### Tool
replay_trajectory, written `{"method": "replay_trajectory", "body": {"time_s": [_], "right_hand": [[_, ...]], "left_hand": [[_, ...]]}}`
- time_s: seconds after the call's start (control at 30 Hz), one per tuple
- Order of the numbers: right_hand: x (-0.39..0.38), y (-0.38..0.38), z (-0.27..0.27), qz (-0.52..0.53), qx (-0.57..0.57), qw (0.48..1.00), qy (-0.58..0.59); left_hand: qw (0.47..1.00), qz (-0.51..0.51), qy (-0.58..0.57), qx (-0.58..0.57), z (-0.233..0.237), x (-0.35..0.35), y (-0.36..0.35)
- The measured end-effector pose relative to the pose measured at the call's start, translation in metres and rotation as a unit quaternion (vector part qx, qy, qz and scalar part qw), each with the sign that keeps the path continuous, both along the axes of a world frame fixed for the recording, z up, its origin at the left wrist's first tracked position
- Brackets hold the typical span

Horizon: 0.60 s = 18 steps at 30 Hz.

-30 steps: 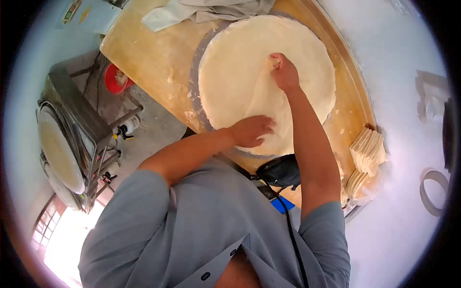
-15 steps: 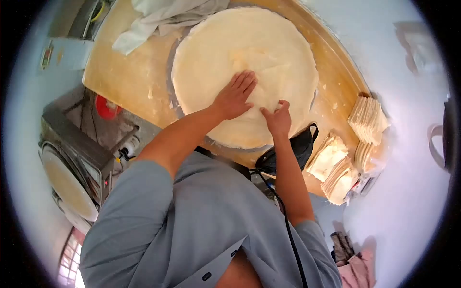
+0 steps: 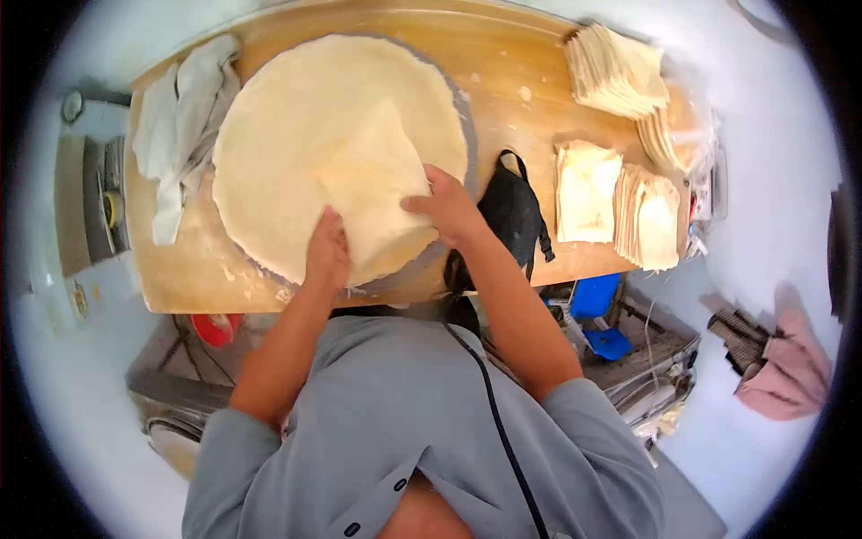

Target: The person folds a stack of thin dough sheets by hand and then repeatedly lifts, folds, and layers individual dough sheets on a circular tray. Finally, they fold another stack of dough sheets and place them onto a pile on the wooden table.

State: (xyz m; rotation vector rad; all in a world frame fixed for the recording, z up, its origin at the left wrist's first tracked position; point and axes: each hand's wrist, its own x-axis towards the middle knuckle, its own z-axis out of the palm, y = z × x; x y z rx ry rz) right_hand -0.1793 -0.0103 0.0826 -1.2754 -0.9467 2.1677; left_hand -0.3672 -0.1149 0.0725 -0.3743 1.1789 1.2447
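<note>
A large, thin, round dough sheet (image 3: 296,117), pale and floury, lies on a grey round base on the table. Its near right part is raised and creased between my hands. My right hand (image 3: 446,208) pinches that part, thumb on top and fingers behind the edge. At the near edge, my left hand (image 3: 329,250) is closed with its fingertips together on the dough; what lies under them is partly hidden. Just right of the sheet, beside my right forearm, sits a black pouch-like bag (image 3: 512,211) with a strap.
Stacks of cut, pale sheets (image 3: 615,72) stand at the table's right side, with more cut sheets (image 3: 588,193) nearer me. A crumpled grey cloth (image 3: 184,117) lies at the left of the wooden table (image 3: 503,54). Below the table are a red container (image 3: 215,329) and a blue object (image 3: 596,295).
The view has turned, so the dough appears further left. My left hand has moved from flat on the sheet to its near edge. The right hand now grips the dough, lifting part of it.
</note>
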Motion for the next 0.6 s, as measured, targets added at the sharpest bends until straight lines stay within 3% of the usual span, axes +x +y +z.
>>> {"method": "replay_trajectory", "body": {"time_s": [0.13, 0.2, 0.27, 0.33, 0.4, 0.47, 0.5, 0.53, 0.6], "right_hand": [[0.101, -0.013, 0.03, -0.103, 0.023, 0.992, 0.076], [0.165, -0.012, 0.028, -0.121, 0.032, 0.992, 0.025], [0.219, -0.002, 0.053, -0.134, 0.069, 0.986, -0.066], [0.276, 0.008, 0.052, -0.184, 0.112, 0.974, -0.07], [0.313, 0.018, 0.078, -0.216, 0.145, 0.962, -0.076], [0.347, 0.021, 0.074, -0.239, 0.155, 0.955, -0.086], [0.364, 0.023, 0.07, -0.255, 0.166, 0.948, -0.095], [0.384, 0.026, 0.055, -0.257, 0.165, 0.947, -0.097], [0.423, 0.023, -0.007, -0.22, 0.165, 0.939, -0.208]], "left_hand": [[0.978, -0.137, -0.075, 0.136, 0.007, 0.075, 0.009], [0.957, -0.233, 0.009, 0.175, 0.016, 0.122, 0.03], [0.939, -0.263, 0.024, 0.22, 0.018, 0.169, 0.062], [0.915, -0.309, 0.053, 0.253, 0.039, 0.217, 0.096], [0.878, -0.321, 0.091, 0.343, 0.03, 0.265, 0.123], [0.842, -0.377, 0.149, 0.357, 0.032, 0.302, 0.142], [0.854, -0.372, 0.149, 0.331, 0.03, 0.321, 0.145], [0.854, -0.374, 0.147, 0.331, 0.017, 0.339, 0.149], [0.805, -0.433, 0.272, 0.301, -0.031, 0.37, 0.149]]}}
